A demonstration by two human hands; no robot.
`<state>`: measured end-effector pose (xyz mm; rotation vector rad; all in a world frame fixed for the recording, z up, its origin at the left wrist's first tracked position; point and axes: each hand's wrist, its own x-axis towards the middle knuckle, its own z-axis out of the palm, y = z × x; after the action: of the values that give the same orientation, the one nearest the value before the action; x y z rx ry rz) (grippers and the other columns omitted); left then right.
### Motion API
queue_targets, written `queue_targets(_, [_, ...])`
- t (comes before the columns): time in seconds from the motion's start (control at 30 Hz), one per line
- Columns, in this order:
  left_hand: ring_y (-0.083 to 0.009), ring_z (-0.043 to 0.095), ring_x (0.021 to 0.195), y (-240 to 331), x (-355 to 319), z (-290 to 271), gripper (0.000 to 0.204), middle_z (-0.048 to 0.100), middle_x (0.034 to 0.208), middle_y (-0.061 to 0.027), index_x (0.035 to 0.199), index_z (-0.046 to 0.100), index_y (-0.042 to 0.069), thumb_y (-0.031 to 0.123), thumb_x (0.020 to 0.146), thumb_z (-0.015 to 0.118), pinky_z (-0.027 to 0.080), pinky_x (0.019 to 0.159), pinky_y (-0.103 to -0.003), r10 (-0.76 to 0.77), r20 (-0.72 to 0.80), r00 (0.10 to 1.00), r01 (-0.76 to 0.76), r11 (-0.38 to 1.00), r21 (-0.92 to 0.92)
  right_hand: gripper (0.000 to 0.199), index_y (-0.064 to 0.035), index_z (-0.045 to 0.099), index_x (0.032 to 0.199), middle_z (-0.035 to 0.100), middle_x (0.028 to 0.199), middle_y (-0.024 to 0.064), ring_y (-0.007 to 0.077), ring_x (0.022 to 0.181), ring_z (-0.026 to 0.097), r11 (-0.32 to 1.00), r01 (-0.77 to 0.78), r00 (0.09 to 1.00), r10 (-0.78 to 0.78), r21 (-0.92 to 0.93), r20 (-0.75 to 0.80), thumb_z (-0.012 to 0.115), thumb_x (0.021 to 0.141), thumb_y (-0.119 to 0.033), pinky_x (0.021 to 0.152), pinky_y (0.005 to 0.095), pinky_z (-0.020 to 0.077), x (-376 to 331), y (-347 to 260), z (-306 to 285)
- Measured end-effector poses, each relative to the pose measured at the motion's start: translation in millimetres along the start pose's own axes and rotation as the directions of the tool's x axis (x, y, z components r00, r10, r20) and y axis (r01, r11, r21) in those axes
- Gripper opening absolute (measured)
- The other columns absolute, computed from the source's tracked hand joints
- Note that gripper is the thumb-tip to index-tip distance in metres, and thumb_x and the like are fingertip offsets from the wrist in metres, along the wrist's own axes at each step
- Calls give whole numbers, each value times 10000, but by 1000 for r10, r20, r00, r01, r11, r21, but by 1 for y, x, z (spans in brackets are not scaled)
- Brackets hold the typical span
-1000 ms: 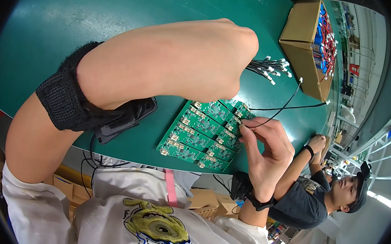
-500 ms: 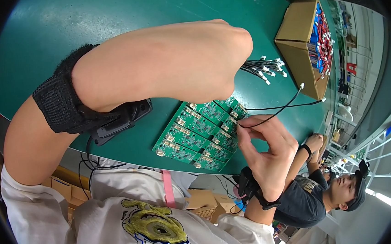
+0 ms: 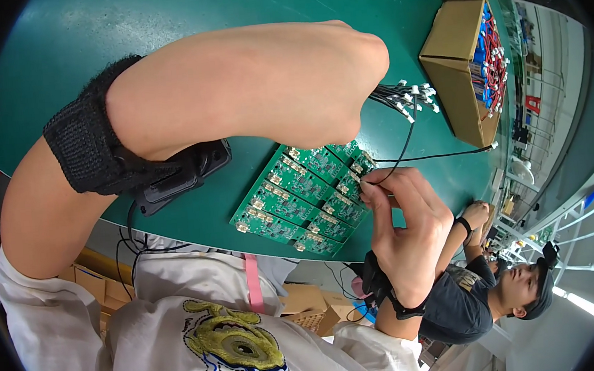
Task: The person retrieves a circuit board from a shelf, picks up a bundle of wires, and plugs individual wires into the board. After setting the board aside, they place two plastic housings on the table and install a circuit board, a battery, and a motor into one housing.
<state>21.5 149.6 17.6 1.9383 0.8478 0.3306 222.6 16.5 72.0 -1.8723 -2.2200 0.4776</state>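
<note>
- the open cardboard box (image 3: 450,79) stands at the table's far right, packed with blue cylinders (image 3: 479,49) and a tangle of red and black wires (image 3: 494,72) with white plugs.
- more cardboard boxes (image 3: 307,298) sit below the table's near edge; their contents cannot be made out.
- the green circuit board panel (image 3: 292,207) lies flat on the green table (image 3: 395,10), near its edge.
- the right hand (image 3: 416,235) pinches one black cable (image 3: 404,150) between thumb and forefinger at the panel's right side.
- a bundle of black cables (image 3: 396,98) emerges behind the left hand (image 3: 355,76), whose fingers are hidden, so i cannot tell its grip.
</note>
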Motion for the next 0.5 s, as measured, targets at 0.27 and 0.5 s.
queue_targets(0.27, [-389,610,738,1,4,-1,169,577,706,-265,773,617,-99,54,804,681,465,665,-484,3,18,1000,-4,999,46,87,78,690,941,728,886,132,208,717,757,996,-37,999,40,-82,34,692,877,138,644,282,589,7,-8,-4])
queue_targets(0.5, [-415,663,609,6,3,-2,97,609,692,-312,721,629,-113,-24,699,661,488,522,-509,60,-25,998,-59,998,38,86,72,696,939,734,865,138,223,719,769,997,-57,996,61,-56,65,692,876,130,648,284,599,11,-8,-7])
